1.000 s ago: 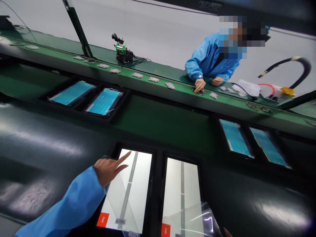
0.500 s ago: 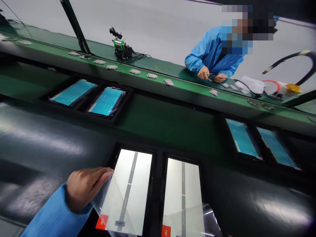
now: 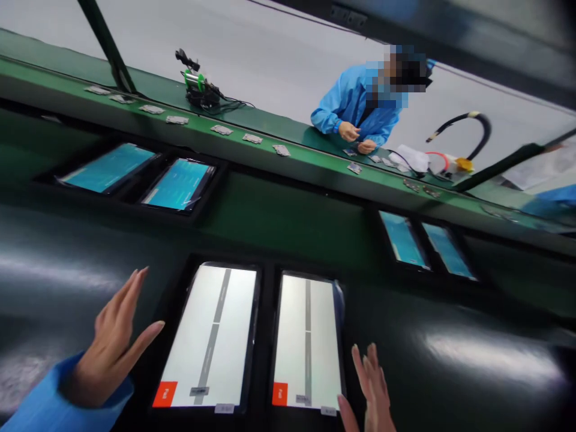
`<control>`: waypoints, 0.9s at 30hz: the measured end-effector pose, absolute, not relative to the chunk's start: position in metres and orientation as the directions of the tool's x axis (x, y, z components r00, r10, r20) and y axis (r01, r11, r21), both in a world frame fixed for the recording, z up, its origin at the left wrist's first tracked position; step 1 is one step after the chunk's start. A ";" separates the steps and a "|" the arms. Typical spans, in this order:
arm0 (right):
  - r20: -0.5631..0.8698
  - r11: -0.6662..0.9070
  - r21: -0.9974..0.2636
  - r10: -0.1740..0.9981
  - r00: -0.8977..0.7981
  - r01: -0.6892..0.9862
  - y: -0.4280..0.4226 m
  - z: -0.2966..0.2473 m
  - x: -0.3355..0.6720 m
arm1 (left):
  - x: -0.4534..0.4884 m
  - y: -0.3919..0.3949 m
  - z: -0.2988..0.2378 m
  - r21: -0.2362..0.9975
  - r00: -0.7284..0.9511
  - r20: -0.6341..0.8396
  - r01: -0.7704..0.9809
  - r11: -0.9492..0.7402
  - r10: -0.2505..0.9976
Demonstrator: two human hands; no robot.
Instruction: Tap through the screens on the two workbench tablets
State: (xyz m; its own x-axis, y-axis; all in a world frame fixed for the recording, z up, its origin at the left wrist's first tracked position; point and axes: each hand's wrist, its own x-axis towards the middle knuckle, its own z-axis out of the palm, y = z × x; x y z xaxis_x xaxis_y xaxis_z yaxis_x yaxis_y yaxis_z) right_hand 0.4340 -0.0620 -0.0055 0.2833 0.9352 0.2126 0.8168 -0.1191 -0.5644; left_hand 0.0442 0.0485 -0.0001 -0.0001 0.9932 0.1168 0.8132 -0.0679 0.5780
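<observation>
Two tablets lie side by side in a black tray (image 3: 265,354) in front of me, both lit white with a grey stripe and a red box at the lower left. My left hand (image 3: 117,336) hovers left of the left tablet (image 3: 211,336), fingers and thumb spread, holding nothing. To the right of the right tablet (image 3: 324,336) is my right hand (image 3: 371,387), also with fingers apart and nothing in it. Clear film lies over the tablets, its edge raised at the right tablet's upper right corner. The lower part of my right hand is cut off by the frame.
Farther off, a pair of tablets with blue screens (image 3: 175,183) sits at the left and another pair (image 3: 405,240) at the right. Small boards (image 3: 221,129) line the green ledge. Behind it are a green-and-black device (image 3: 200,87) and a co-worker (image 3: 360,102) in blue.
My left hand has let go of the clear film and opened to the left. The film now lies down over both tablets. My right hand has come into view, open. The view has shifted right.
</observation>
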 end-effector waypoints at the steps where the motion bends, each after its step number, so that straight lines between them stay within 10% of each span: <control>1: 0.221 -0.116 -0.542 0.936 0.275 0.832 -0.065 -0.005 0.430 | 0.042 0.040 -0.008 0.551 -0.045 0.072 0.835 -0.002 0.996; 14: 0.356 0.160 -0.295 0.933 -0.047 0.942 -0.089 -0.047 0.414 | 0.093 -0.003 -0.054 0.095 0.044 0.214 0.993 -0.065 0.976; 27: 0.372 0.182 -0.288 0.926 -0.065 0.940 -0.073 -0.038 0.416 | 0.099 -0.002 -0.049 0.153 -0.006 0.246 0.988 -0.033 0.969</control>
